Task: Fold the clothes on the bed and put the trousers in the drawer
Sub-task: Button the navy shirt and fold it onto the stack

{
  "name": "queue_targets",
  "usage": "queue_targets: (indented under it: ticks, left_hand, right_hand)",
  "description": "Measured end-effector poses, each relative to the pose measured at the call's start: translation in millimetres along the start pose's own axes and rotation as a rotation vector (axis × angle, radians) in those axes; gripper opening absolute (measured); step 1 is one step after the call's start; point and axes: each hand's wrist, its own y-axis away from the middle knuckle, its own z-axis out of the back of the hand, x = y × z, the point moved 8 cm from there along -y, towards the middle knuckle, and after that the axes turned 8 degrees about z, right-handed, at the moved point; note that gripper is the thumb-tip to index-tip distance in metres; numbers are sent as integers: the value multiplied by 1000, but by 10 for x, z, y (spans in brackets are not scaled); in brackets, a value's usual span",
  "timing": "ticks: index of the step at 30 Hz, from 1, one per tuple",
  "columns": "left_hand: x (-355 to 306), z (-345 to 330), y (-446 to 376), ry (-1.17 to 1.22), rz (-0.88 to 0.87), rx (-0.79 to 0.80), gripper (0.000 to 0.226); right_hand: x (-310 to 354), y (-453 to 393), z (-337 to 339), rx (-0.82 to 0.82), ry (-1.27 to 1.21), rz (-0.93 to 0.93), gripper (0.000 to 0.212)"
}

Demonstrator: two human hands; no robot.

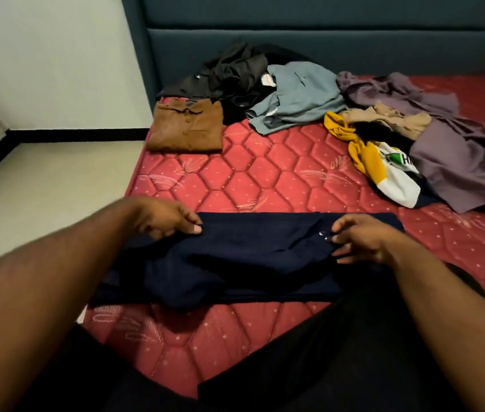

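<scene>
Dark navy trousers (235, 257) lie crosswise on the red quilted mattress (265, 179), partly folded, with two metal waist fasteners showing near their right end. My left hand (166, 218) pinches the cloth at the left end, thumb on top. My right hand (360, 236) holds the waistband end beside the fasteners, fingers curled onto the fabric. A folded brown polo shirt (186, 127) sits at the far left of the bed. No drawer is clearly in view.
Unfolded clothes lie at the back: a black pile (235, 72), a grey-blue shirt (297, 96), mauve garments (443, 150), a tan piece (395, 120) and a yellow-and-white shirt (384, 168). A teal headboard (324, 34) runs behind. Pale floor (42, 185) lies to the left.
</scene>
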Motion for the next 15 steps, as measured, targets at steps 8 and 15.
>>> queue_targets:
  ticks: [8, 15]
  left_hand:
    - [-685, -343, -439, -359, -43, -223, 26]
    - [-729, -555, -529, -143, -180, -471, 21]
  right_hand:
    - [-34, -190, 487, -247, 396, -43, 37]
    - [-40, -387, 382, -122, 354, -94, 46]
